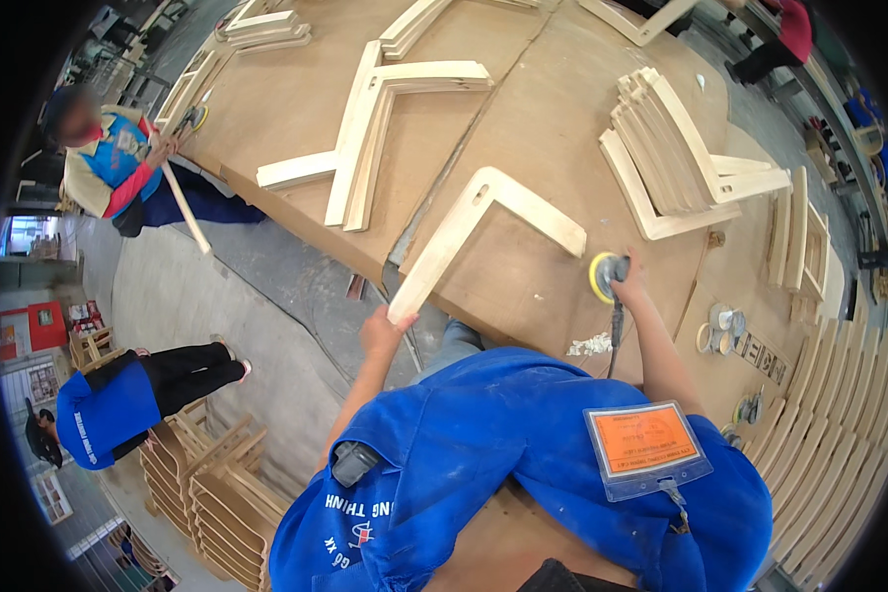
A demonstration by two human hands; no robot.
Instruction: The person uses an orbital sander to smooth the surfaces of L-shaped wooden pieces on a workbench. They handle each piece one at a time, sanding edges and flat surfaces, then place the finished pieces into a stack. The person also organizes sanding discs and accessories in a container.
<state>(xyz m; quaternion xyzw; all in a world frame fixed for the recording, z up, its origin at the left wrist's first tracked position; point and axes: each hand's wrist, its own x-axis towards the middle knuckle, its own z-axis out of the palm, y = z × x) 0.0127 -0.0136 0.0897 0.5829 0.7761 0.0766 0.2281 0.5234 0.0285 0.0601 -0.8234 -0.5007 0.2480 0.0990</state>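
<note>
Two bare hands head our list, both occupied. Left hand (383, 333): fingers closed round the near end of one L-shaped wooden piece (452, 225), pale and smooth-looking. From that hand the wood slants away over the edge of the brown table (523, 311), reaches a rounded corner with a slot in it, then bends off to the right. Right hand (633, 284): fingers wrapped about one grey sander (617, 267) with a yellow pad; we note the pad turned toward the free end of the wood, near it, a narrow gap showing between. One dark cord (617, 331) runs from below the right hand toward the body. Left of the cord, nearer the body than the right hand, we enter a small heap of white scraps (590, 345). Beyond the right hand we record a leaning stack of bent wooden parts (656, 148); beyond the left hand, a second group of pale wooden parts (365, 148), some overlapping. Well to the right of the right hand: several small round items (722, 328), their kind unclear to us. Far to the left of the left hand: one co-worker (118, 163) holding a wooden bar (185, 205).
</note>
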